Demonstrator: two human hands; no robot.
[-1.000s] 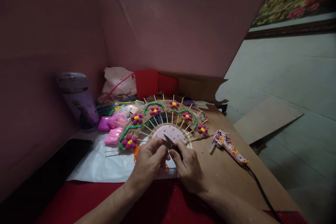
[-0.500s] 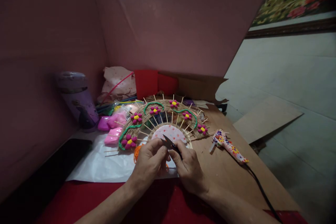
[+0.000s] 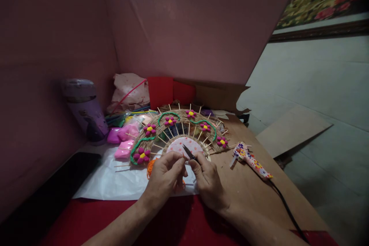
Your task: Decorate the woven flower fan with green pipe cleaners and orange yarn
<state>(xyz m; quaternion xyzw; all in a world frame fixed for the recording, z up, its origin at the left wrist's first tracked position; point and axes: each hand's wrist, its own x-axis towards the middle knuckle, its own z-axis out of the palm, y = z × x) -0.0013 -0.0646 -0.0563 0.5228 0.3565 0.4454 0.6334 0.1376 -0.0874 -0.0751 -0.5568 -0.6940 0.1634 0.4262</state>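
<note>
In my right hand (image 3: 208, 180) is a small pair of dark scissors (image 3: 188, 151), its pointed blades angled up and to the left. My left hand (image 3: 165, 176) is closed in a pinch right beside the blades, with a thin strand of orange yarn showing at the fingertips. More orange yarn (image 3: 150, 168) lies partly hidden behind that hand. Just beyond both hands rests a woven twine fan (image 3: 178, 117) with thin sticks, magenta clay flowers, green vines and a dotted pink half-circle centre.
A flower-patterned glue gun (image 3: 252, 160) with a black cord lies on the brown board to the right. At left stand a purple tumbler (image 3: 86, 113) and pink clay packets (image 3: 124, 149). A dark phone-like slab (image 3: 69, 180) lies nearer. White plastic sheet (image 3: 112, 184) covers part of the surface.
The scissors have drawn slightly right, away from the left fingertips, and their blades look closer together. My left hand has barely moved.
</note>
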